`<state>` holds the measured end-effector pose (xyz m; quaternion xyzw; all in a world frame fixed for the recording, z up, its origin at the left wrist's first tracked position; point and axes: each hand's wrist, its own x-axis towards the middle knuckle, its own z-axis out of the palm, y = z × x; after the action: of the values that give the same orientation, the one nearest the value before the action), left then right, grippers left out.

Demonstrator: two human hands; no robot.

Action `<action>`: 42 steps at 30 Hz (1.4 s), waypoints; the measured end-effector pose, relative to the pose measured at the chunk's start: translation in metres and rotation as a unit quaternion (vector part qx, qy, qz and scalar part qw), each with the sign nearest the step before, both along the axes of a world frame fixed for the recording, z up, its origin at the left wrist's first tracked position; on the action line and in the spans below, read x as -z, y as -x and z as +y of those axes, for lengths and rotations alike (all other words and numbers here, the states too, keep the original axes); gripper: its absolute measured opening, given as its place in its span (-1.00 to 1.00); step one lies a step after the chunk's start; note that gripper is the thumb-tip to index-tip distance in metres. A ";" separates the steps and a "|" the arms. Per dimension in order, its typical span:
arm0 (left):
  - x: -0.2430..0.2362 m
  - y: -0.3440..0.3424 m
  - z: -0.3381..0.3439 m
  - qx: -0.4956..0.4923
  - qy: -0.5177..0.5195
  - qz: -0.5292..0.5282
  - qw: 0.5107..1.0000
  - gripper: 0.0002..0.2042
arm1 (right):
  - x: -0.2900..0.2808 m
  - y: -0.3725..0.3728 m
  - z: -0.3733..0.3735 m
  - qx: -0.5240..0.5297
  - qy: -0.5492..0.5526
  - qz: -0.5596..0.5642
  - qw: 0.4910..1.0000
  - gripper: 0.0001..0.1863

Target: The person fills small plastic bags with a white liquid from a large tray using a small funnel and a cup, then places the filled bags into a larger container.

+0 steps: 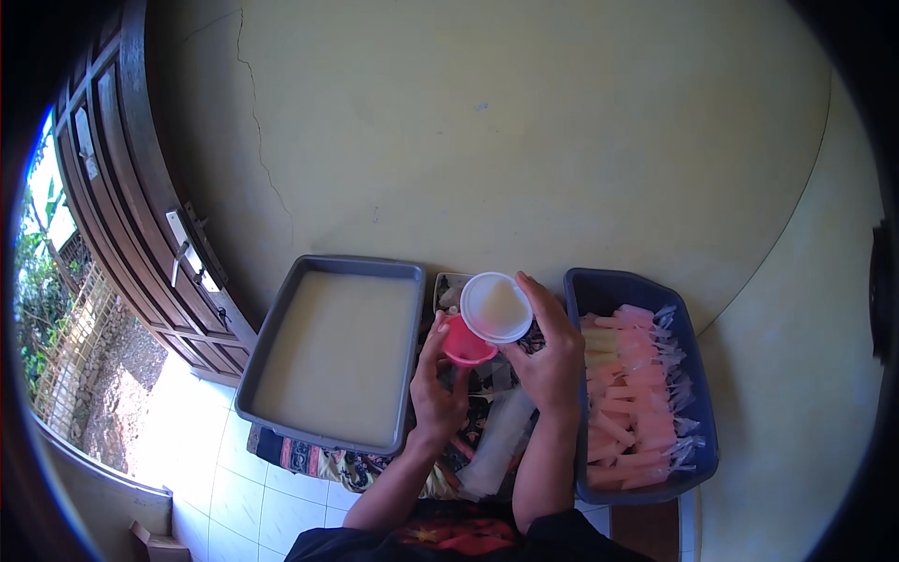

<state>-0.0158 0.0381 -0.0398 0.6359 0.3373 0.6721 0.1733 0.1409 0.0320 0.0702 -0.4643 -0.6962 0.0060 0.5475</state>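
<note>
My left hand (436, 398) grips a small red plastic piece, possibly a funnel (465, 347), its lower part hidden by fingers. Just above it, partly overlapping its rim, my right hand (548, 361) holds a round white cup (494, 304) with pale, milky contents; whether the two touch I cannot tell. Left of my hands is a grey tray (337, 361) of cloudy off-white liquid. Right of them a dark blue tub (688, 403) holds several pink and pale yellow liquid-filled plastic tubes (627, 393) with tied ends. Clear plastic bags (496, 440) lie below my hands.
Patterned cloth (295, 454) covers the surface under the tray. A small pale container (451, 286) sits behind my hands. A plain wall (515, 140) rises behind everything. An open wooden door (140, 169) is at left, with tiled floor (229, 459) below.
</note>
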 end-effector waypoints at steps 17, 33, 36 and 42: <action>0.014 0.006 0.009 -0.040 0.028 -0.007 0.999 -0.28 | 0.004 0.001 0.024 -0.014 -0.052 -0.083 0.995 -0.20; 0.011 0.007 0.009 -0.017 0.050 0.005 0.999 -0.22 | 0.002 0.005 0.025 -0.018 -0.055 -0.096 0.994 -0.24; 0.008 0.006 0.009 -0.019 0.041 0.006 0.999 -0.22 | 0.002 0.005 0.027 -0.016 -0.070 -0.094 0.993 -0.25; 0.015 0.006 0.014 -0.012 0.029 0.010 0.999 -0.23 | 0.000 0.006 0.026 -0.013 -0.073 -0.090 0.993 -0.28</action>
<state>-0.0216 0.0524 -0.0543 0.6331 0.3663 0.6577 0.1801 0.1352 0.0581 0.0702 -0.4124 -0.7470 -0.0794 0.5154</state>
